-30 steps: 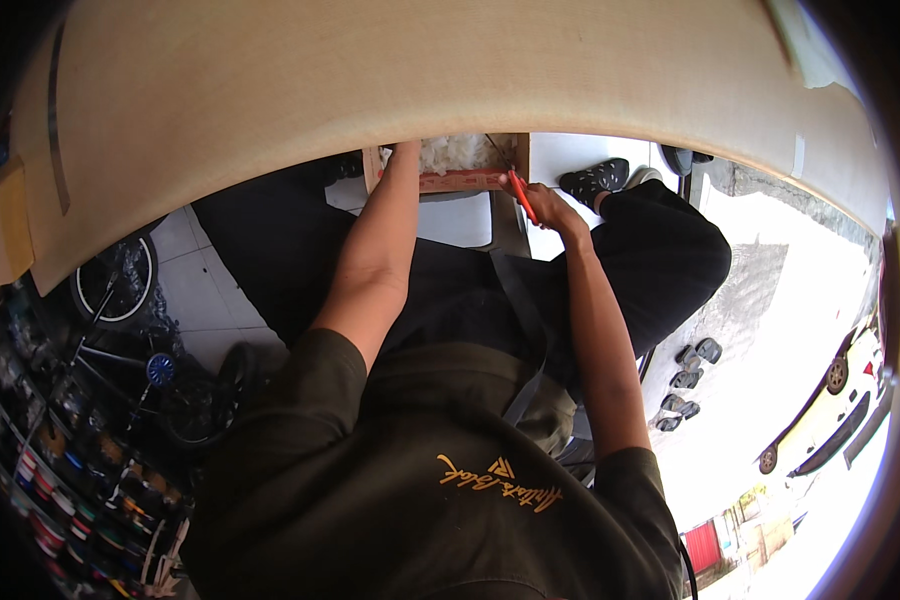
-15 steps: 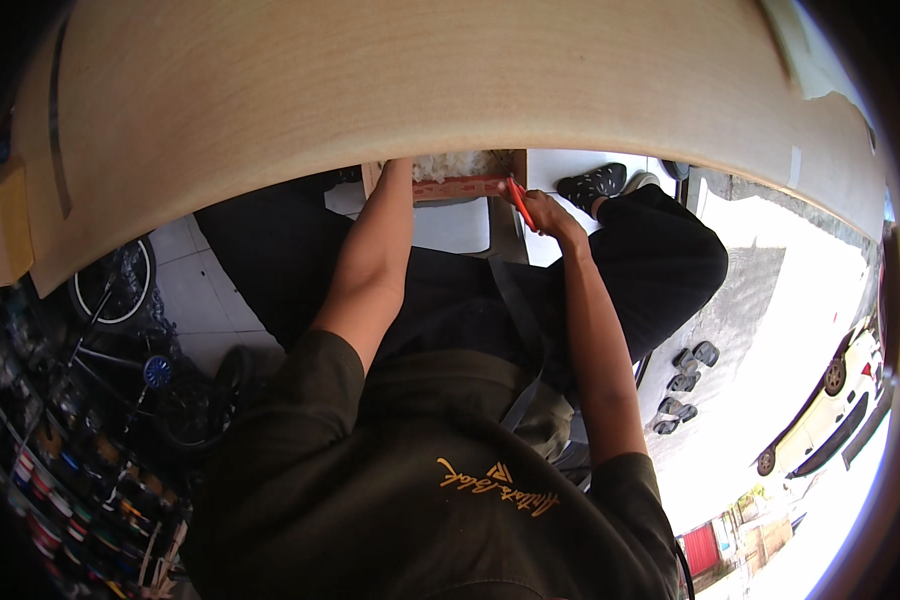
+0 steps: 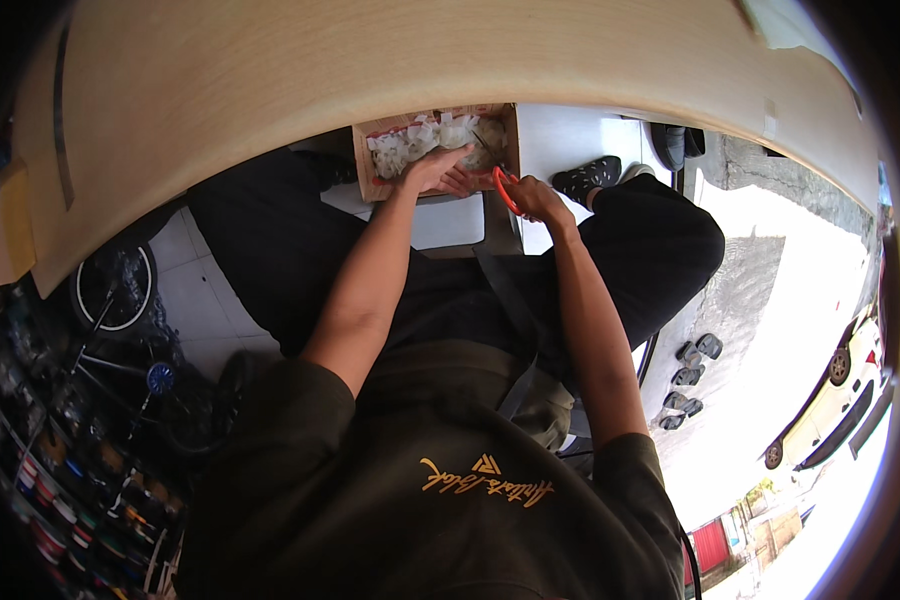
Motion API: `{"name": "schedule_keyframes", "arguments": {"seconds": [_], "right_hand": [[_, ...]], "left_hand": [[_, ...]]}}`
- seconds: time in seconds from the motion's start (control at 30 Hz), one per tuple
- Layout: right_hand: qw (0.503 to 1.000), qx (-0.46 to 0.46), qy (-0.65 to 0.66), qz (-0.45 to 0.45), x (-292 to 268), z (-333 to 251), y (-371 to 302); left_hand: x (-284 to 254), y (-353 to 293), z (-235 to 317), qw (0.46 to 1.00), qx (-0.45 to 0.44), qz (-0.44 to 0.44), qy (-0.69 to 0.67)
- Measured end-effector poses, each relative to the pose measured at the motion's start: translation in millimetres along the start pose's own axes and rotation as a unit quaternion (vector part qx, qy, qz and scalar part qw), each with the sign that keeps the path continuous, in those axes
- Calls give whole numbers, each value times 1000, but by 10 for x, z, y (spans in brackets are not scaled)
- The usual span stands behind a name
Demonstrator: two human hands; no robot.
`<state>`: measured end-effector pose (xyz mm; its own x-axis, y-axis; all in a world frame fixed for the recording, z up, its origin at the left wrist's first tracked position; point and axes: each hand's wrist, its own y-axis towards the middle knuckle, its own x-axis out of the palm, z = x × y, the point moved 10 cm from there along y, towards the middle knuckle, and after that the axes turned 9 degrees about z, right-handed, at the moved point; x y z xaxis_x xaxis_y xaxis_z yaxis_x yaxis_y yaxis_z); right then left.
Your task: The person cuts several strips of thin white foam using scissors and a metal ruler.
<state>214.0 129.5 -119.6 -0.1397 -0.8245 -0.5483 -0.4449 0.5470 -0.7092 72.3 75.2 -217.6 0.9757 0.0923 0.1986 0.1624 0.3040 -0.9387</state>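
Observation:
My right hand (image 3: pixel 536 199) is closed around the orange-red handles of a pair of scissors (image 3: pixel 507 190). Their dark, thin blades point up and left over a cardboard box (image 3: pixel 364 172). Inside the box lie several crumpled, whitish translucent pieces (image 3: pixel 410 142), too small to name. Over the near edge of the box reaches my left hand (image 3: pixel 440 172), its thumb and fingers apart, close to the scissors' blades. I see nothing held in it.
A pale wooden tabletop (image 3: pixel 400 60) spans the top of the view, just beyond the box. At the right are a person's dark shoe (image 3: pixel 587 180) and several sandals (image 3: pixel 688 376) on the ground. A bicycle wheel (image 3: pixel 150 285) stands at the left.
More of the box shows below the table edge. My left hand has come out from under that edge into view, and the scissors' blades now show over the box.

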Motion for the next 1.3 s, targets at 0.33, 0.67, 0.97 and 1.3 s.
{"name": "schedule_keyframes", "arguments": {"seconds": [0.33,0.67,0.97,1.3], "right_hand": [[993,-99,47,41,92,-119,172],[995,-7,74,65,-128,-294,-157],[771,250,-38,585,-2259,528,-2252],[761,440,-45,475,-1688,1406,-2844]], "left_hand": [[822,-284,67,987,8,-99,-124],[673,-644,194,992,55,-52,-98],[117,-626,205,981,137,108,-81],[175,-535,337,973,166,137,-79]]}}
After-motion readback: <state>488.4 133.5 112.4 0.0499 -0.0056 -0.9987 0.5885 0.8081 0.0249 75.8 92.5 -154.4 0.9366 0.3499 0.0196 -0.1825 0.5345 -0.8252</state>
